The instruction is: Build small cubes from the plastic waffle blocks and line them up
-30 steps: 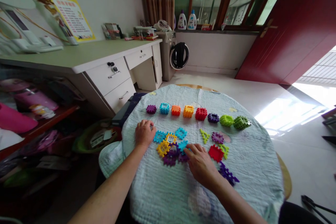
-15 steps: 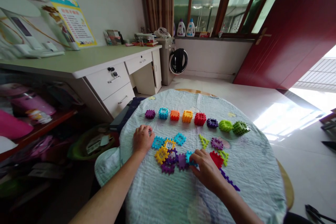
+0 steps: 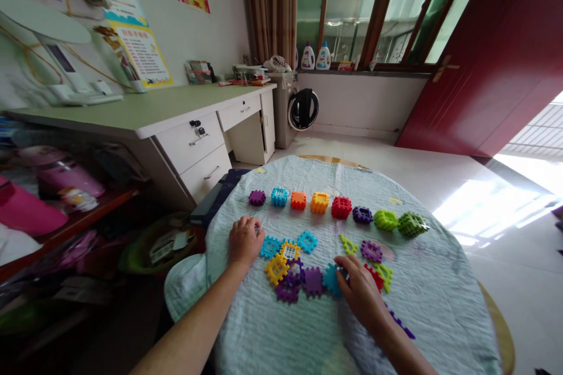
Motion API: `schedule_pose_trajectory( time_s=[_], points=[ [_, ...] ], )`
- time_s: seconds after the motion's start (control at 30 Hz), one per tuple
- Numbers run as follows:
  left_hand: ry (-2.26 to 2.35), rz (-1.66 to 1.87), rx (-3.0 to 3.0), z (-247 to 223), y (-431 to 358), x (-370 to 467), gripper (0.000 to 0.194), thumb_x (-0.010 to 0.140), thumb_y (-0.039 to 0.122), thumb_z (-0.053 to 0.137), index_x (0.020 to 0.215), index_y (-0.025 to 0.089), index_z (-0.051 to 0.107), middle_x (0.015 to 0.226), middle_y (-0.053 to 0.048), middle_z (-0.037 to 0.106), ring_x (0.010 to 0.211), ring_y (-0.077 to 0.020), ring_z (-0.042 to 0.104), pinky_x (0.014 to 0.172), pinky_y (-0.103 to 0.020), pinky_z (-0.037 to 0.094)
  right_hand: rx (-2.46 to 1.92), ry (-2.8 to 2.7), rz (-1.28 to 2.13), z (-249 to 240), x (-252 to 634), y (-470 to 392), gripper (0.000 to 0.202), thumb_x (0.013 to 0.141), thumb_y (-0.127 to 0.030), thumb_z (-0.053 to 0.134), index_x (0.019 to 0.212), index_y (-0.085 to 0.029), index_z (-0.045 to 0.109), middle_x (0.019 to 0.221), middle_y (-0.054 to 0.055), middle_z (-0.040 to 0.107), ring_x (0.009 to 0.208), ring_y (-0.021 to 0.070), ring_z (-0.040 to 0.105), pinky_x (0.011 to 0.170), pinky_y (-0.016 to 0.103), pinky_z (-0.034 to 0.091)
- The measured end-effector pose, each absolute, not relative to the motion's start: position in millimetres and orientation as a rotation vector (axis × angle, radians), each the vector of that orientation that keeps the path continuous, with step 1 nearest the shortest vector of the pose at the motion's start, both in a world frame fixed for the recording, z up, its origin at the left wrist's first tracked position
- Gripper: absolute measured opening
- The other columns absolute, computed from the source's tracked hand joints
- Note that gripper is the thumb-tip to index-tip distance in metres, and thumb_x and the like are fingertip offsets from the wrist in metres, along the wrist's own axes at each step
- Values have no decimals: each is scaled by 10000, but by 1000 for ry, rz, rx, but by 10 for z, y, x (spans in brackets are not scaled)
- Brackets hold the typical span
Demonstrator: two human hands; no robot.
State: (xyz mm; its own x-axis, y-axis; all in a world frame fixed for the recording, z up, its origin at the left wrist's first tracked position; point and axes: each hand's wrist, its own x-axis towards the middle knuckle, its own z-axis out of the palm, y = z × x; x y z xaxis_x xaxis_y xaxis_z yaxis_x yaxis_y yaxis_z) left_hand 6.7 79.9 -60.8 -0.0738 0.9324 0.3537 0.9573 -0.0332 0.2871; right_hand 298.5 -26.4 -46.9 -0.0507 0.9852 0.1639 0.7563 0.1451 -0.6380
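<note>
The cloth-covered table [image 3: 281, 337] stretches nearside of the right grip [image 3: 338, 274], which pinches a blue piece [image 3: 331, 281]; a purple piece [image 3: 314, 282] crowds its left. Left grip [image 3: 245, 239], curled, contents unclear, sits near the left edge.

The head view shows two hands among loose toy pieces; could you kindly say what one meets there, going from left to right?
Left hand → nearest yellow piece → plain purple square → nearest blue piece → right hand → dark purple strip; overlapping pieces are left out.
</note>
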Motion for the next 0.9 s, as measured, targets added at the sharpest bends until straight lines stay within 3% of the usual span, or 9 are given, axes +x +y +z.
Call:
schedule_pose_trajectory(
  time_s=[0.1, 0.33, 0.47, 0.57, 0.73, 0.8, 0.9],
  points=[
    [-2170, -770, -2104, -617, 814, 65, 109, 790, 206, 530, 846, 206, 623, 960, -86, 624, 938, -265, 556, 850, -387, 442, -1663, -1907, 213, -471, 2945, -307, 313, 865, -200, 479, 1148, -261, 597, 1193, 109, 584, 1120, 282, 542, 972, 472, 457],
    [-1960, -1227, -2447, -441, 618, 51, 156, 806, 224, 532, 934, 194, 617, 1094, -87, 637, 1115, -236, 545, 1021, -398, 410, -1501, -2150, 324, -491, 2705, -493, 318, 869, -194, 502, 1157, -276, 611, 1203, 100, 584, 1125, 270, 539, 977, 454, 473],
    [-1712, -887, -2996, -310, 285, 34, 423, 745, 299, 664, 1160, 250, 601, 1334, -71, 566, 1285, -266, 447, 1117, -465, 324, -1530, -2184, 308, -553, 2668, -525, 311, 846, -230, 547, 1143, -260, 630, 1239, 104, 594, 1161, 292, 518, 1002, 497, 438],
    [-1632, -679, -3142, -318, 117, 13, 622, 696, 245, 694, 1293, 284, 524, 1406, -55, 522, 1347, -279, 388, 1153, -503, 270, -1544, -2217, 321, -530, 2632, -505, 391, 839, -271, 558, 1228, -252, 599, 1343, 102, 556, 1258, 310, 454, 1055, 520, 376],
    [-1589, -619, -3149, -342, 24, 44, 636, 710, 157, 622, 1319, 289, 494, 1341, -46, 564, 1292, -258, 444, 1154, -494, 283, -1540, -2345, 450, -434, 2439, -414, 720, 803, -244, 555, 1489, -251, 338, 1580, 64, 290, 1455, 319, 170, 1156, 550, 185],
    [-1597, -623, -3091, -324, -17, 57, 623, 685, 173, 643, 1288, 269, 523, 1293, -60, 574, 1248, -270, 465, 1128, -492, 323, -1524, -2405, 529, -400, 2369, -392, 766, 769, -210, 560, 1495, -251, 323, 1580, 45, 295, 1469, 312, 118, 1173, 547, 117],
    [-1641, -629, -2996, -317, -91, 30, 607, 650, 202, 674, 1245, 241, 559, 1204, -76, 581, 1170, -280, 493, 1078, -493, 379, -1447, -2470, 610, -336, 2328, -422, 690, 744, -159, 549, 1413, -283, 438, 1506, 9, 422, 1455, 292, 156, 1182, 531, 51]
  ],
)
